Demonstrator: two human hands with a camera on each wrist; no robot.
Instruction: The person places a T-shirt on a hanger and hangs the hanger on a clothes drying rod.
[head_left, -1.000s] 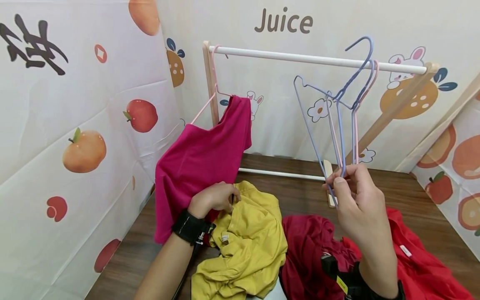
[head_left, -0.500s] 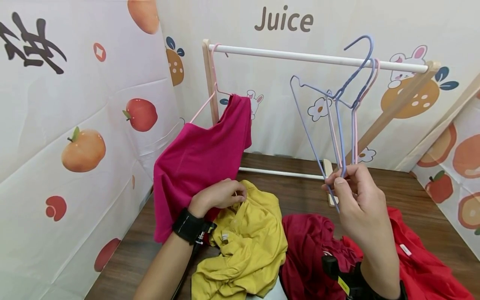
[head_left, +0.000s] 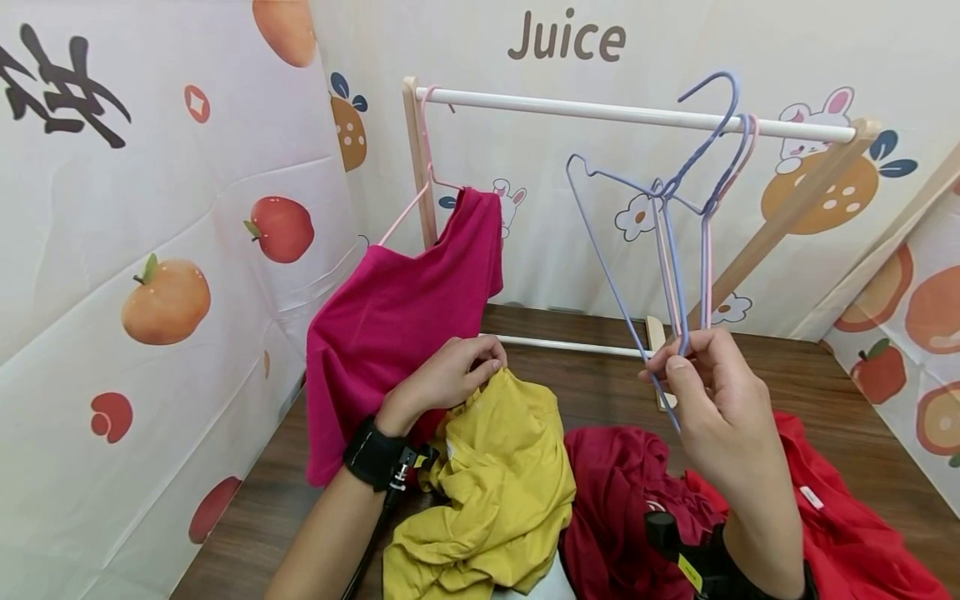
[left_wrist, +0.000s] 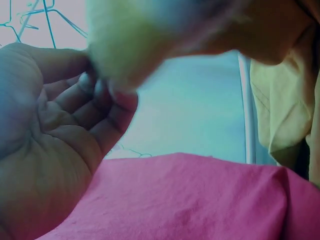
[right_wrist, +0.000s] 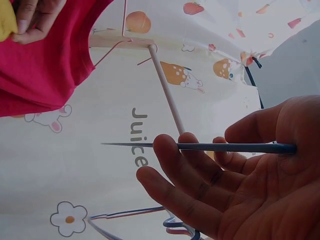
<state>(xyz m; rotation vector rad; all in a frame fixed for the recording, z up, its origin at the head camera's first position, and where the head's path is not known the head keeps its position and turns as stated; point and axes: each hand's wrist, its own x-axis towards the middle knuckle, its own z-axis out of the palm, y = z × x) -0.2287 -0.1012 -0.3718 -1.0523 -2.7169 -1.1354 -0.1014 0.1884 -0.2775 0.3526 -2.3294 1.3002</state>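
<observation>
My left hand [head_left: 450, 375] pinches the top edge of a yellow garment [head_left: 513, 458] that lies crumpled on the table, raising that edge a little. In the left wrist view the yellow cloth [left_wrist: 120, 50] is blurred at the fingertips. My right hand [head_left: 716, 400] holds a bare blue wire hanger [head_left: 697, 157] by its lower part, hook upward and tilted. The right wrist view shows the hanger wire [right_wrist: 225, 147] running across the fingers. Just behind the left hand, a magenta garment [head_left: 405, 308] hangs from a pink hanger [head_left: 406, 215] at the rack's left end.
A rack with a white rail [head_left: 570, 108] and wooden posts stands at the back. Blue and pink hangers [head_left: 731, 179] hang on its right part. A dark red garment [head_left: 618, 492] and a bright red garment [head_left: 847, 508] lie on the wooden table [head_left: 592, 392].
My left hand has moved up and right, lifting the yellow garment's edge with it. The blue hanger in my right hand has swung slightly left.
</observation>
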